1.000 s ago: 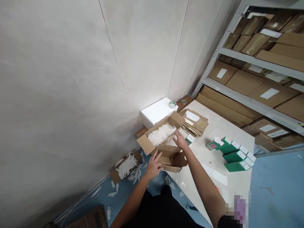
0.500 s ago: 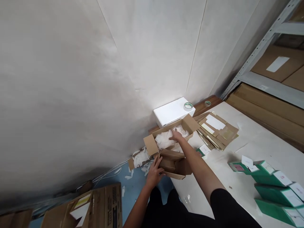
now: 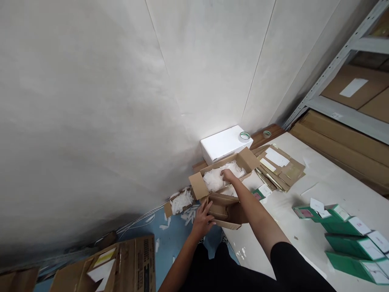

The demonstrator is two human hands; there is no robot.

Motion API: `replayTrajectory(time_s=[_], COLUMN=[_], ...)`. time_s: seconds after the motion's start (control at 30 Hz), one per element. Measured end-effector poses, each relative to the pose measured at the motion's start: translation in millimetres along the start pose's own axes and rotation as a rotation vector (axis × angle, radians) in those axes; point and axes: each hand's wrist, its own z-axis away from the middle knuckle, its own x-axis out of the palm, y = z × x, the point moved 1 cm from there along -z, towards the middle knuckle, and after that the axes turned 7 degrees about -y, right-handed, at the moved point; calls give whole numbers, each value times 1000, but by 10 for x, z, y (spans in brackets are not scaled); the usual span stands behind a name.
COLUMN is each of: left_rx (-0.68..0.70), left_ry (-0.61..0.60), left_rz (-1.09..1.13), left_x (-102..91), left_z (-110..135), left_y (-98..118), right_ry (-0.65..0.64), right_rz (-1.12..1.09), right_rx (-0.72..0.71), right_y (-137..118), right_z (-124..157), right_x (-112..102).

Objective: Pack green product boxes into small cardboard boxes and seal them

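My left hand grips the left end of an open, bare-looking cardboard box, its fingers over the edge. My right hand reaches into a second open cardboard box behind it, its fingers curled into the white packing material there. The fingertips are partly hidden in that soft white filling. More white filling shows between the two boxes. Just right of my right forearm lies a small green-and-white box on the table.
A white box with a tape roll on top stands against the wall. Flattened cardboard and several green boxes lie on the white table. White scraps litter the blue floor; shelving stands right.
My right hand's fingers have gone from spread over the white packing material to curled into it. My left hand stays on the front box. The view has shifted slightly.
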Motion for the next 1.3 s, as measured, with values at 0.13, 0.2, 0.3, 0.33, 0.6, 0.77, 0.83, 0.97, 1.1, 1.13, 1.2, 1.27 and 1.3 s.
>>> replayTrajectory(time_s=[0.13,0.2,0.3,0.33,0.6,0.77,0.83,0.97,1.1,1.13,1.2,1.27,1.3], left_rx=[75,108,173,195,276,347,368,426,478,497,540,579,592], left_ry=[-39,-53,-46,-44,-95,-91,-91,-109,-129,-137,-156,-181,-196], left_rz=[12,33,73,84,161,170,168,159,147,143,136,134,137], left_x=[-50,-88,-112,-110,-103,-119,-92,3,131,174,285,426,504], left_z=[-3,-3,-8,-13,-191,-454,-559,-731,-864,-896,-957,-1010,-1031], left_y=[-9,-19,-36,-42,-121,-68,20,311,682,776,956,1116,1186], right_ry=[163,256,456,525,837,940,867,623,680,719,796,866,896], right_rz=[-7,-19,-125,-171,-301,-330,-355,-416,-463,-475,-505,-538,-553], right_rx=[46,74,91,87,97,229,281,327,359,372,396,423,440], right_y=[-119,-201,-336,-379,-634,-629,-564,-338,-24,59,221,369,436], right_z=[170,275,501,601,1760,2390,2548,2862,3326,3451,3684,3878,3958], right_x=[-142,-224,-334,-358,-172,242,422,664,689,680,668,674,684])
